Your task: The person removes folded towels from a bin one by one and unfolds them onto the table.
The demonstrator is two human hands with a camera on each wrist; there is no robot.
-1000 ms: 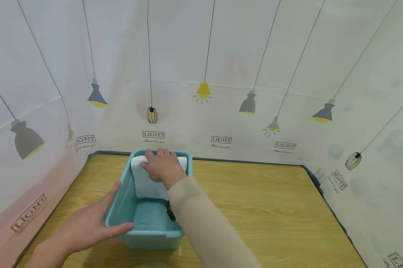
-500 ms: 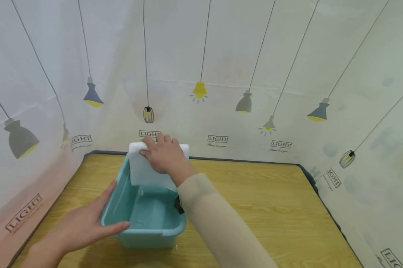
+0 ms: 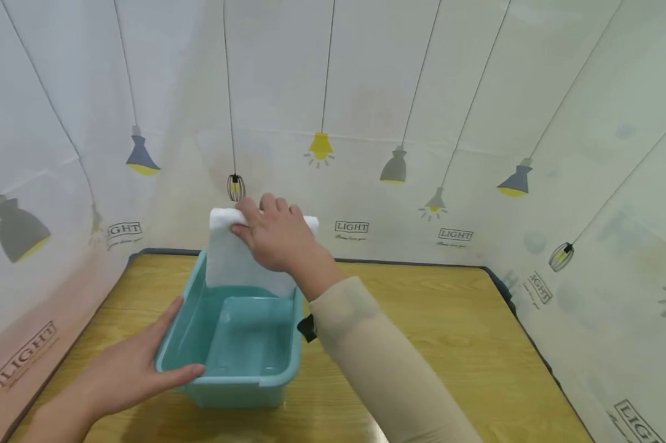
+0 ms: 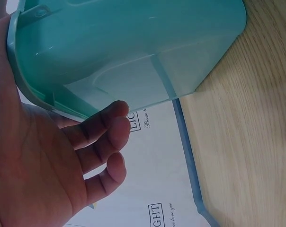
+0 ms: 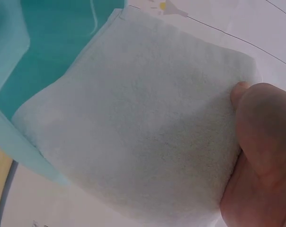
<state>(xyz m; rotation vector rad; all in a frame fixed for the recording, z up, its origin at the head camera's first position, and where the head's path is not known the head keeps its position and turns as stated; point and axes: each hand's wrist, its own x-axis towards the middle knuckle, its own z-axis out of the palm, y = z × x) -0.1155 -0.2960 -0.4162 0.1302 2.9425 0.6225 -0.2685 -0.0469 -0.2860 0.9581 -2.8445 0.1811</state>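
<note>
Right hand (image 3: 280,237) covering the middle of the folded white towel (image 3: 233,258); towel's lower edge hiding the far wall of the teal plastic tub (image 3: 244,344). Left hand (image 3: 122,372) cut off at the wrist by the frame's bottom edge. Wooden worktop (image 3: 449,332) cropped below.

1. This looks like a staged recording booth more than a lived-in room.
2. A printed curtain (image 3: 366,92) closes in the left, far and right sides; it shows hanging lamps and the word "LIGHT" in boxes.
3. A wood-grain table (image 3: 449,332) with a dark edge fills the floor of the enclosure.
4. The curtain hides whatever room lies behind it.
</note>
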